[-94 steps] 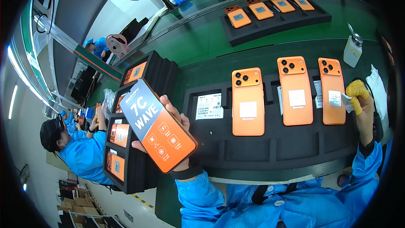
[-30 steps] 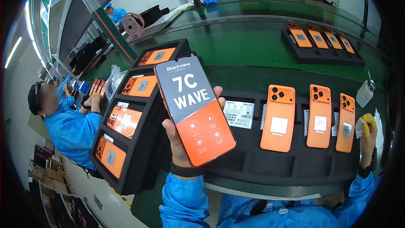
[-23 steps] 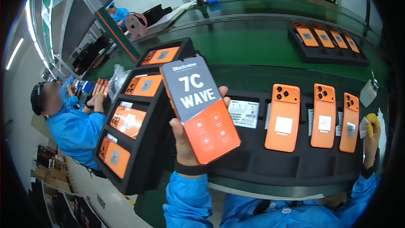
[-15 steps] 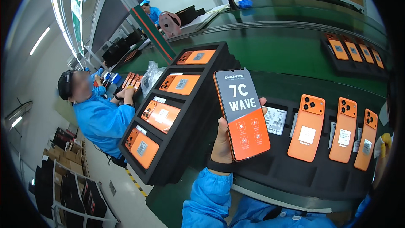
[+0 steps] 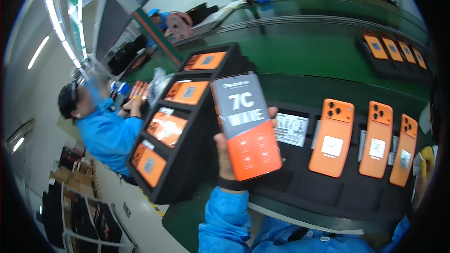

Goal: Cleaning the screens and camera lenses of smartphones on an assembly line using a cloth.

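My left hand [image 5: 226, 159] is closed round a smartphone [image 5: 253, 152], thumb along its left side and fingertips round its right. Its front faces me, covered by a grey and orange printed film. Beneath and to the right lies a black foam tray [image 5: 300, 194] with three orange phones, backs up: one nearest the middle [image 5: 333, 129], one beside it [image 5: 376, 131] and one farther right [image 5: 404, 152]. A white label [image 5: 291, 130] shows in the slot by the held phone. At the right rim my right hand [image 5: 424, 166] appears only in part, with yellow finger covers; its fingers are mostly hidden.
Left of me rises a stack of black trays [image 5: 197, 112], several orange phones in the top one. Another tray of phones [image 5: 384, 65] sits across the green bench [image 5: 290, 42]. A co-worker in blue [image 5: 105, 126] handles phones at the left. A metal post [image 5: 157, 35] stands behind the stack.
The whole view has shifted slightly. The held phone has moved left, closer to the tray stack, still in my left hand. My right hand stays at the right rim.
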Action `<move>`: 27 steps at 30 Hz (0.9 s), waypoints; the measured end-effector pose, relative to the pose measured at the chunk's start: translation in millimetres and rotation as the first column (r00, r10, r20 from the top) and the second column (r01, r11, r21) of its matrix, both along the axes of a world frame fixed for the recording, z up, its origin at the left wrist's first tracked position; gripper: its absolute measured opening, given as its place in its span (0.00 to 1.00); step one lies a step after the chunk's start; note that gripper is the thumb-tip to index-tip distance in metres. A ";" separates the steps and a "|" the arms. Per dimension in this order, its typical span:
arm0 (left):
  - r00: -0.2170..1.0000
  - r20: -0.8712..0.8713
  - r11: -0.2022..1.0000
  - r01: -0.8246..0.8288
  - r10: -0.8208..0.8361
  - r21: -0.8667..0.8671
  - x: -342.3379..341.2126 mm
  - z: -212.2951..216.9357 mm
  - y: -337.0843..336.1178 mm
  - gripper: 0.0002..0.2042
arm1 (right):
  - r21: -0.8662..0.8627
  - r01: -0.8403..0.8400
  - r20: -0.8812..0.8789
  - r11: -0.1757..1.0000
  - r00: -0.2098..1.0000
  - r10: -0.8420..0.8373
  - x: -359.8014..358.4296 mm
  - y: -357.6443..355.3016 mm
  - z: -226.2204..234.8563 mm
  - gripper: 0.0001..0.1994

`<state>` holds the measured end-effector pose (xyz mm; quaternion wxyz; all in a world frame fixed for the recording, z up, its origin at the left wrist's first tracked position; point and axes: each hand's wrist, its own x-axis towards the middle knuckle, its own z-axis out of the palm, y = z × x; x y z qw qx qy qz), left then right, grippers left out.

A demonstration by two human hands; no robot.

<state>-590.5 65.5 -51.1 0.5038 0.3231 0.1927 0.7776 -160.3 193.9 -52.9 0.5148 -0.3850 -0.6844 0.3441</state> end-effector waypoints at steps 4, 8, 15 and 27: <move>0.949 0.269 0.965 0.099 -0.165 0.241 6.1 -5.5 0.5 0.48 | -0.083 0.070 -0.002 0.994 0.998 -0.070 77.8 24.1 -69.1 0.14; 0.947 0.289 0.953 0.051 -0.141 0.297 10.2 -7.6 -3.6 0.46 | 0.014 0.032 0.105 0.999 0.994 -0.033 73.7 24.8 -60.7 0.15; 0.974 0.224 0.971 -0.010 -0.046 0.240 15.0 -5.8 -6.5 0.45 | 0.014 0.068 0.032 0.998 0.997 -0.068 69.9 19.9 -62.9 0.12; 0.962 0.251 0.969 0.048 -0.110 0.243 10.4 -7.1 -7.7 0.49 | 0.025 -0.043 0.083 0.999 0.996 0.041 49.2 16.1 -44.5 0.08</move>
